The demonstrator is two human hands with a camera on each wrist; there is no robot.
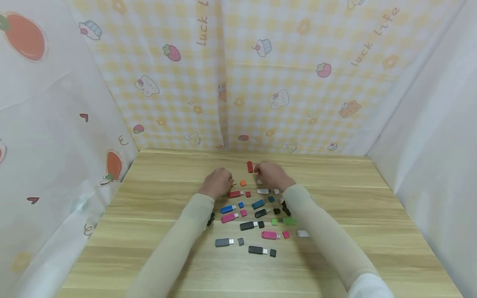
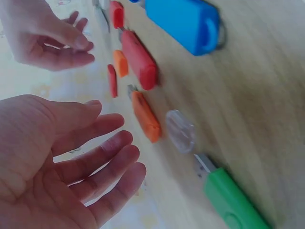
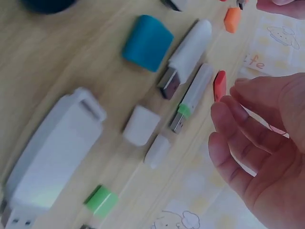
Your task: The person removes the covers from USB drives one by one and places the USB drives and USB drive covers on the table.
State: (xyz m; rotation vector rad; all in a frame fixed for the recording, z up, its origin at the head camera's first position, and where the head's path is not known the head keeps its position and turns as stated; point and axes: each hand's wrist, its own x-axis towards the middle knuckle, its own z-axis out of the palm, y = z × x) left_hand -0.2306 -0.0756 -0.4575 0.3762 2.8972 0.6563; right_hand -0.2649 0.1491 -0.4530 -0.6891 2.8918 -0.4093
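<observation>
My left hand (image 1: 217,183) is over the back left of the spread of USB sticks, its fingers loosely bent with nothing in them. In the left wrist view, an orange USB stick (image 2: 146,117) lies just past those fingertips, with a clear round cap (image 2: 180,130) and a green USB stick (image 2: 233,200) nearby. My right hand (image 1: 273,174) hovers at the back, fingers relaxed and holding nothing. Right by its fingertips is a red USB stick (image 1: 250,167); whether they touch it I cannot tell. Two white USB sticks (image 3: 191,52) lie beside this hand in the right wrist view.
Several uncapped USB sticks lie in rough rows on the wooden table (image 1: 149,215), each beside its small cap. Among them are a blue one (image 1: 228,209), a grey one (image 1: 224,242) and a pink one (image 1: 271,235). A patterned cloth (image 1: 242,82) hangs behind the table.
</observation>
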